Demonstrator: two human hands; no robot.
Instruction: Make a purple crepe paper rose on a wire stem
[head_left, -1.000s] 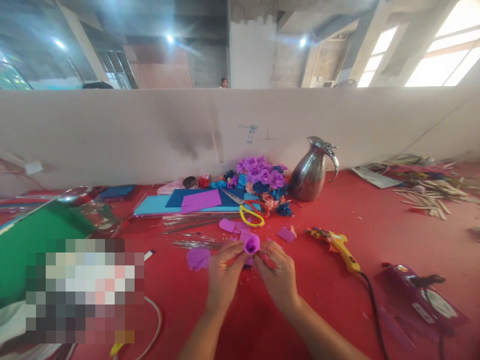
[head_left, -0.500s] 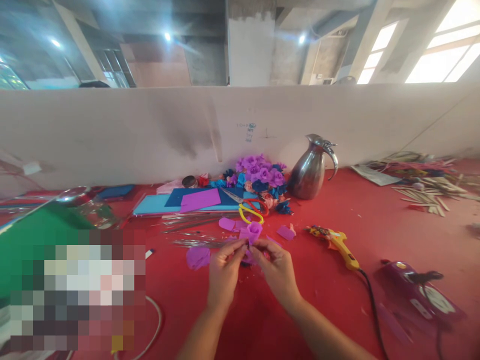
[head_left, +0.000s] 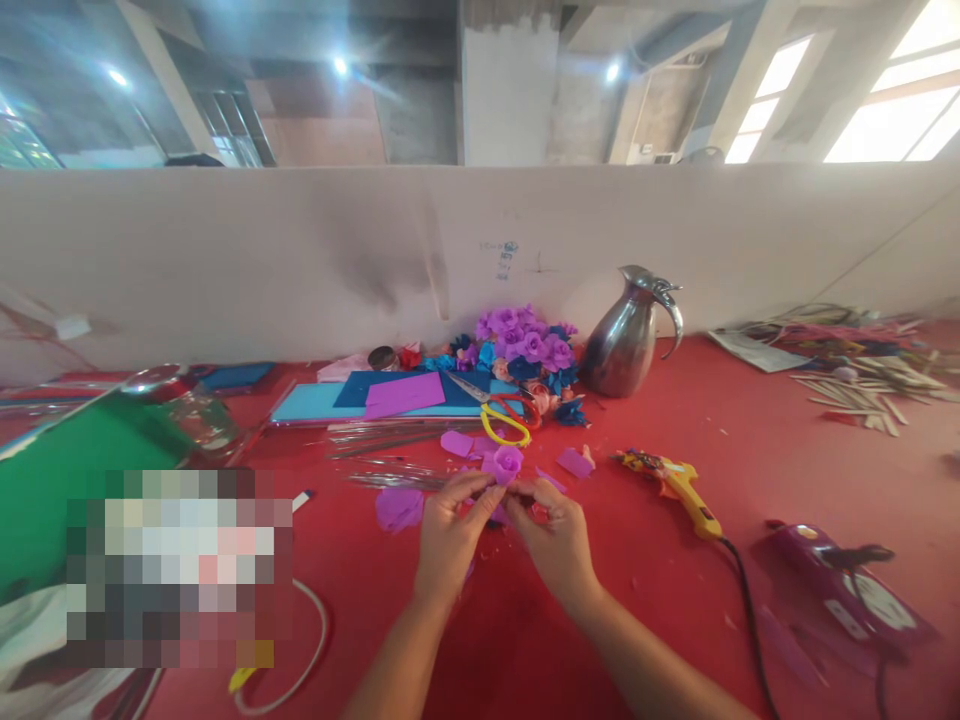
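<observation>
A small purple paper flower (head_left: 505, 463) stands up between my hands, its rolled petals facing up. My left hand (head_left: 459, 515) pinches its base from the left, thumb and forefinger closed. From the right, my right hand (head_left: 551, 520) pinches the same base, fingertips almost touching those of the left. The stem end is hidden behind my fingers. Loose purple petals (head_left: 400, 508) lie left of my left hand, and another cut purple petal (head_left: 575, 461) rests beyond my right hand. Scissors (head_left: 505, 424) with yellow and red handles lie just past the flower.
Paper sheets (head_left: 405, 395) and a pile of finished flowers (head_left: 529, 340) lie at the back, beside a steel jug (head_left: 622, 340). A yellow glue gun (head_left: 681, 490) with a black cord and a purple device (head_left: 840, 585) are on the right. Thin wires (head_left: 390, 475) lie left of centre.
The flower has tipped slightly toward me and its top looks more open and rounder. Both hands keep their pinch at its base. The whole view has shifted a little.
</observation>
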